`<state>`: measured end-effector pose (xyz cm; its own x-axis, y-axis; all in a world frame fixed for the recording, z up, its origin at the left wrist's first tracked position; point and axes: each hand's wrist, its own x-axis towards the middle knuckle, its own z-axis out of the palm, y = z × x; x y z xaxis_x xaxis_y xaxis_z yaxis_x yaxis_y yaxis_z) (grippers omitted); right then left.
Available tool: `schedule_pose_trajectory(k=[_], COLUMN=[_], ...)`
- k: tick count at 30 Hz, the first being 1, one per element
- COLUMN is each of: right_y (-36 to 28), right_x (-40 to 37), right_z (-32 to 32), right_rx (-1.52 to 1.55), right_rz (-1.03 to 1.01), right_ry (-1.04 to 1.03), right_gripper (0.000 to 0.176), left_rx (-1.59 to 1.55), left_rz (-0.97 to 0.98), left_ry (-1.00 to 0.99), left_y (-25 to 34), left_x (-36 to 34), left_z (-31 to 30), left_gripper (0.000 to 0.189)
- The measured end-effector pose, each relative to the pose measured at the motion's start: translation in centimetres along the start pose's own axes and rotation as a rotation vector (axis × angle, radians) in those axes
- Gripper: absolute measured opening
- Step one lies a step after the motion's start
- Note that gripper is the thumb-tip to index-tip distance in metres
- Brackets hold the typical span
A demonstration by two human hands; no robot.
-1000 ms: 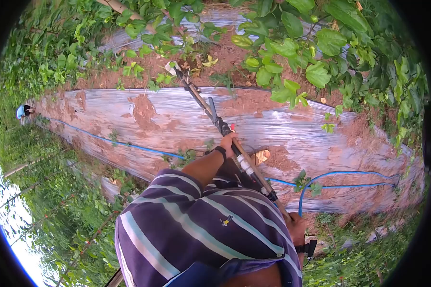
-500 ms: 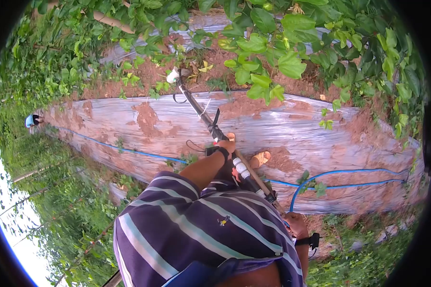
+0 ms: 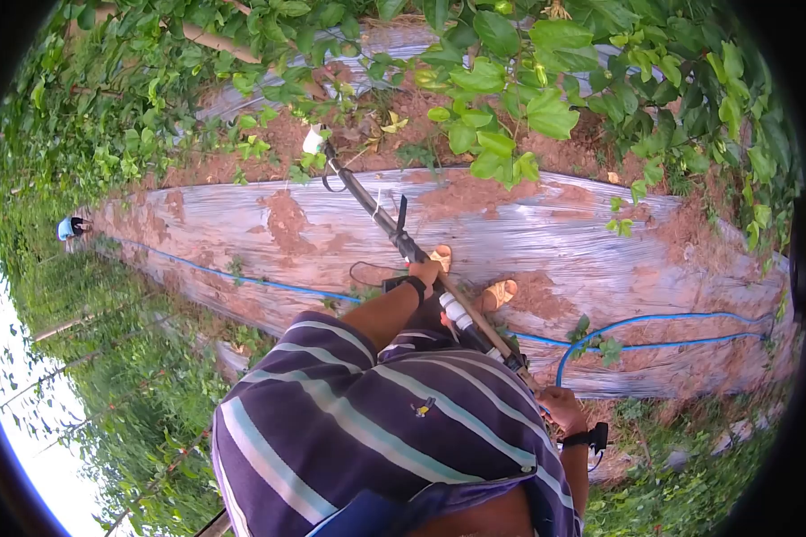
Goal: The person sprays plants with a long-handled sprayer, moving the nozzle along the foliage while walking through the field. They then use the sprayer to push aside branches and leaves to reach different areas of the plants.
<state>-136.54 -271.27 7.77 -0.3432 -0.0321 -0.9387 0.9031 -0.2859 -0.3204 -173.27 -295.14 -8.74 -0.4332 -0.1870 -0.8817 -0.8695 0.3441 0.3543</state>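
Observation:
A long, dark pole with a white tip slants across the view from upper left to lower right. Black tape and zip ties are wrapped along it, and white fittings sit on its lower part. My left hand, with a black wrist strap, is closed around the middle of the pole. At the pole's near end, beside my striped shirt, my right hand is closed on it; the fingers are partly hidden. A blue hose runs down close to my right hand. The white tip hangs near the leaves.
Under my sandalled feet lies silvery plastic sheeting with patches of reddish soil. Leafy vines overhang it at the top, and more plants grow at left. A person in blue is far down the row.
The pole's white tip has swung slightly left, towards the leaves. My right hand has moved a little up and right. Both hands keep their hold, and the view has shifted slightly.

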Motion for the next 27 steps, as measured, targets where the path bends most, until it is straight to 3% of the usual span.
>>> schedule_pose_trajectory(k=[2, 5, 8, 12, 15, 17, 21, 23, 27], right_y=[-1.4, -4.1, -4.6, -7.5, -9.7, -8.6, -8.3, -7.3, -8.6], right_x=[-1.5, -4.1, -5.5, -7.9, -9.4, -9.3, -8.8, -8.3, -9.4], right_z=[1.6, 3.4, 4.6, 7.5, 10.0, 10.5, 12.0, 12.1, 13.6], right_rx=[-0.231, -0.351, -0.467, -0.615, -0.698, -0.675, -0.636, -0.728, -0.701], right_rz=[-0.141, -0.105, -0.205, -0.245, -0.197, -0.241, -0.244, -0.363, -0.296], right_ry=[0.187, 0.303, 0.438, 0.576, 0.601, 0.593, 0.6, 0.617, 0.628], right_gripper=[0.035, 0.033, 0.033, 0.034, 0.032, 0.029, 0.026, 0.026, 0.026], left_rx=[-0.427, -0.643, -0.74, -0.793, -0.835, -0.809, -0.915, -0.94, -0.9], left_rz=[-0.021, -0.175, -0.204, -0.195, -0.244, -0.258, -0.243, -0.275, -0.265], left_ry=[-0.264, -0.383, -0.512, -0.516, -0.517, -0.609, -0.582, -0.685, -0.725], left_y=[-2.7, -1.9, -1.0, 0.3, 0.1, -0.3, 0.2, 0.3, -0.1], left_x=[4.7, 4.0, 2.8, 1.9, 2.5, 3.0, 2.6, 2.2, 3.3], left_z=[-0.5, -0.4, -0.8, -1.1, -1.5, -2.2, -4.7, -5.9, -6.3], left_gripper=[0.012, 0.01, 0.01, 0.011, 0.011, 0.011, 0.01, 0.012, 0.019])
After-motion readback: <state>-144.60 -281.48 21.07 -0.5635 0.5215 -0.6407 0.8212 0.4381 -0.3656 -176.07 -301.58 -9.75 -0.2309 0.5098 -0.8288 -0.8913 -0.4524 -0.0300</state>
